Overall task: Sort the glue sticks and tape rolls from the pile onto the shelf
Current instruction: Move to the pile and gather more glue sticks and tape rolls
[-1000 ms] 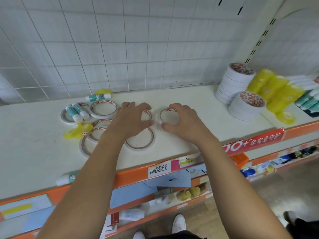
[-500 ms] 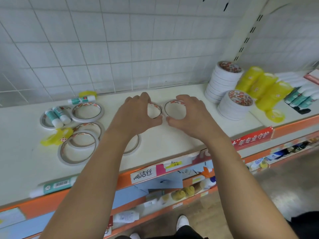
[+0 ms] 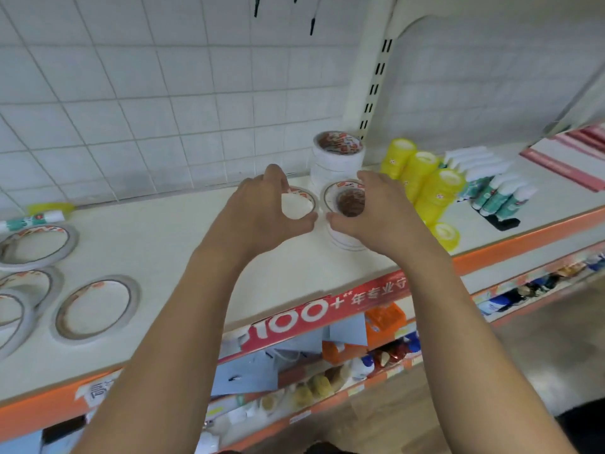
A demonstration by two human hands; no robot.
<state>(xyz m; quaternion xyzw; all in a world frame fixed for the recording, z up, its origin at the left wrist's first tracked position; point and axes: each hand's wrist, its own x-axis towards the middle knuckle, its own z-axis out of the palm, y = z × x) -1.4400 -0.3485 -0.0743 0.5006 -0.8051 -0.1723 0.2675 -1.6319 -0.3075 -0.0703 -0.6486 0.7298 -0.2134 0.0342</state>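
Left grip (image 3: 258,213) grasps a thin tape roll (image 3: 302,194); right grip (image 3: 381,211), just beside it, grasps a second tape roll (image 3: 343,186) over a short tape stack (image 3: 347,244) on the shelf (image 3: 183,244).

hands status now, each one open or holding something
Left hand: grips the left tape roll.
Right hand: grips the right tape roll, over the short stack.

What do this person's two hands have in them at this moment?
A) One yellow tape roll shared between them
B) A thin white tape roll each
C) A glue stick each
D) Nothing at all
B: the left hand grips the left tape roll and the right hand grips the right tape roll, both thin white rings.
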